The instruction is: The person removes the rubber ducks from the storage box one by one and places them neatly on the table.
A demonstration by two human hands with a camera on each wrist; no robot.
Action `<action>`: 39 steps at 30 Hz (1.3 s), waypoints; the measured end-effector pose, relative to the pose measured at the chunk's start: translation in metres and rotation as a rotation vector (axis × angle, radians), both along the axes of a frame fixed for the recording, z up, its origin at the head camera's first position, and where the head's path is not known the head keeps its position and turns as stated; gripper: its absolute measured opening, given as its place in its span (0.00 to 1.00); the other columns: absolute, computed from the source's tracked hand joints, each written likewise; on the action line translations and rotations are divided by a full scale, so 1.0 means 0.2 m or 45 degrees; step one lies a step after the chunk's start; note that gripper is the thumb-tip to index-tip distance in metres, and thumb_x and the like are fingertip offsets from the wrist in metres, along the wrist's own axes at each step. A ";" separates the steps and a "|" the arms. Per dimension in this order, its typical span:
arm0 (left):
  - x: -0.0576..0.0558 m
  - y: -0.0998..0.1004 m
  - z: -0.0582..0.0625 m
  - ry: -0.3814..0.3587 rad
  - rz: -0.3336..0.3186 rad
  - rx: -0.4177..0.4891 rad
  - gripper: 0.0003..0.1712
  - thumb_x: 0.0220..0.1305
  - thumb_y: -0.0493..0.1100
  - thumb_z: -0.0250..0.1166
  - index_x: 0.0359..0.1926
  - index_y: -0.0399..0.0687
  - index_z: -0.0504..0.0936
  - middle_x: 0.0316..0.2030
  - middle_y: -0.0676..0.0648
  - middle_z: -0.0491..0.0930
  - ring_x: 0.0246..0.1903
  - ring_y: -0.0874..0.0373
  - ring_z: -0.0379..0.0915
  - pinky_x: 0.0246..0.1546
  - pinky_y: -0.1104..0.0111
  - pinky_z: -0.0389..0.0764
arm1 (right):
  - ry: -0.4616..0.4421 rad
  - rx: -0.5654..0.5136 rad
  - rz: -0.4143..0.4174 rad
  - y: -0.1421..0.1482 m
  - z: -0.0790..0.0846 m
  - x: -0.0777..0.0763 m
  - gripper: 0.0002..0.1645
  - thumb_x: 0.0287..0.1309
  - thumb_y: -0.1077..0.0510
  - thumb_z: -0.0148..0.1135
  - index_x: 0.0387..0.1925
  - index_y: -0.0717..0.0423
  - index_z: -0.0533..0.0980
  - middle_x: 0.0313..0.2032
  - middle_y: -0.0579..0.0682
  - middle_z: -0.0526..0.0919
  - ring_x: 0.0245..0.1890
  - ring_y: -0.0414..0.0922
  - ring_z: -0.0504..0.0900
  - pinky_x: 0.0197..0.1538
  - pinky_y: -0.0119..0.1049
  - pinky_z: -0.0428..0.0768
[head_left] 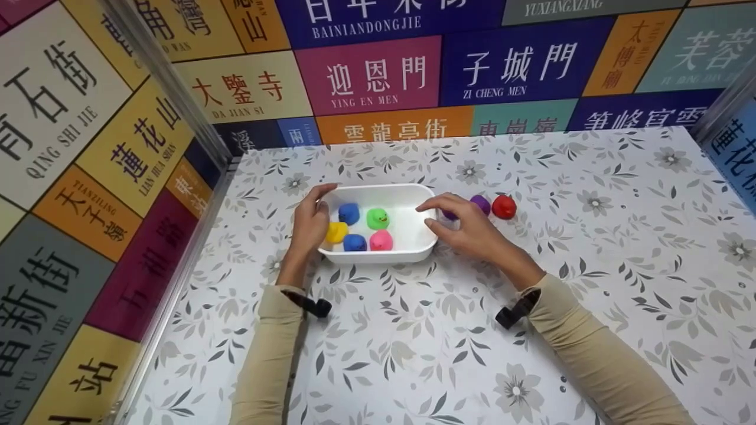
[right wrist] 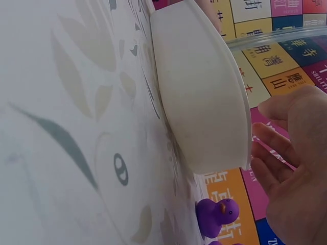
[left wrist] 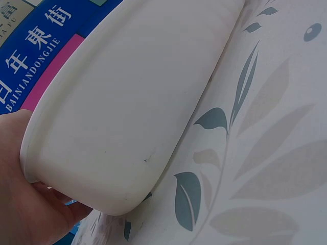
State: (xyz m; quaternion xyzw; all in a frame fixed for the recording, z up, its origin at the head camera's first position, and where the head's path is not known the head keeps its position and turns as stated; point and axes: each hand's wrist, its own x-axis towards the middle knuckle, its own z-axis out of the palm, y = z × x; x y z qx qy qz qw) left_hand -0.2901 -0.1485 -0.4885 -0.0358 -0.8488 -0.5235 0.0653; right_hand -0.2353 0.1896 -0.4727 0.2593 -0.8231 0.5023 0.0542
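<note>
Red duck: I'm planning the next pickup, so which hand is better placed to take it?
Probably the right hand: it is at the right end of the tub, nearer the red duck, and no duck shows in its grasp. The left hand grips the tub's opposite end.

An oblong white tub [head_left: 378,258] sits upright. In its left and middle part are a yellow duck [head_left: 337,232], a green duck [head_left: 378,219] facing right, a pink duck [head_left: 381,241] and two blue ducks [head_left: 349,213]. Right of the tub are two purple ducks [head_left: 482,205], then a red duck [head_left: 504,207].
</note>
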 end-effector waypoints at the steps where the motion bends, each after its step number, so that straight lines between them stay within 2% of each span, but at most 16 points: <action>1: 0.00 0.00 0.00 0.004 0.000 -0.001 0.28 0.78 0.32 0.46 0.70 0.50 0.79 0.72 0.46 0.79 0.75 0.53 0.70 0.82 0.54 0.64 | 0.003 0.005 0.000 -0.01 0.00 0.00 0.17 0.70 0.60 0.71 0.58 0.48 0.87 0.58 0.50 0.88 0.66 0.50 0.82 0.73 0.52 0.77; 3: 0.00 0.00 0.00 0.008 0.000 0.005 0.27 0.78 0.32 0.46 0.70 0.49 0.79 0.72 0.46 0.79 0.75 0.53 0.70 0.83 0.54 0.64 | 0.010 0.006 0.003 -0.02 0.01 0.00 0.16 0.70 0.60 0.71 0.58 0.49 0.87 0.58 0.50 0.88 0.67 0.49 0.82 0.73 0.52 0.76; 9: -0.01 0.00 -0.01 0.018 -0.004 0.031 0.27 0.78 0.31 0.47 0.68 0.50 0.80 0.71 0.46 0.80 0.75 0.53 0.70 0.83 0.55 0.63 | 0.024 -0.005 0.028 -0.05 0.02 -0.01 0.16 0.70 0.60 0.71 0.57 0.49 0.87 0.57 0.49 0.89 0.64 0.48 0.83 0.66 0.58 0.78; 16: -0.01 0.00 -0.01 0.003 -0.003 0.030 0.27 0.78 0.32 0.46 0.70 0.51 0.80 0.71 0.47 0.79 0.74 0.54 0.71 0.82 0.55 0.64 | 0.031 0.033 0.064 -0.10 0.04 -0.01 0.18 0.71 0.61 0.70 0.59 0.50 0.86 0.58 0.48 0.89 0.65 0.49 0.83 0.72 0.51 0.78; 22: -0.01 0.00 -0.01 -0.020 -0.004 0.027 0.27 0.79 0.32 0.46 0.70 0.52 0.79 0.72 0.48 0.79 0.74 0.54 0.70 0.83 0.55 0.63 | 0.033 0.043 0.091 -0.13 0.04 -0.01 0.18 0.70 0.63 0.69 0.60 0.56 0.85 0.58 0.51 0.89 0.63 0.49 0.84 0.70 0.49 0.82; 26: -0.01 -0.01 0.00 -0.013 -0.004 0.016 0.27 0.78 0.32 0.46 0.70 0.51 0.79 0.71 0.47 0.79 0.74 0.54 0.71 0.83 0.55 0.63 | 0.002 0.032 0.117 -0.16 0.04 -0.02 0.18 0.71 0.63 0.68 0.60 0.58 0.85 0.58 0.54 0.88 0.63 0.53 0.85 0.70 0.50 0.83; 32: -0.01 -0.01 0.00 -0.023 0.003 0.007 0.28 0.79 0.33 0.45 0.71 0.51 0.78 0.71 0.47 0.79 0.74 0.54 0.71 0.83 0.55 0.63 | -0.047 0.048 0.209 -0.22 0.05 -0.04 0.16 0.71 0.64 0.68 0.58 0.58 0.86 0.56 0.63 0.88 0.56 0.57 0.88 0.64 0.50 0.87; 39: -0.01 -0.01 -0.01 -0.022 0.003 0.016 0.27 0.79 0.32 0.46 0.70 0.51 0.79 0.71 0.47 0.79 0.74 0.55 0.70 0.83 0.56 0.62 | -0.073 0.145 0.264 -0.30 0.07 -0.05 0.16 0.68 0.65 0.70 0.56 0.59 0.87 0.52 0.61 0.91 0.51 0.52 0.89 0.58 0.47 0.90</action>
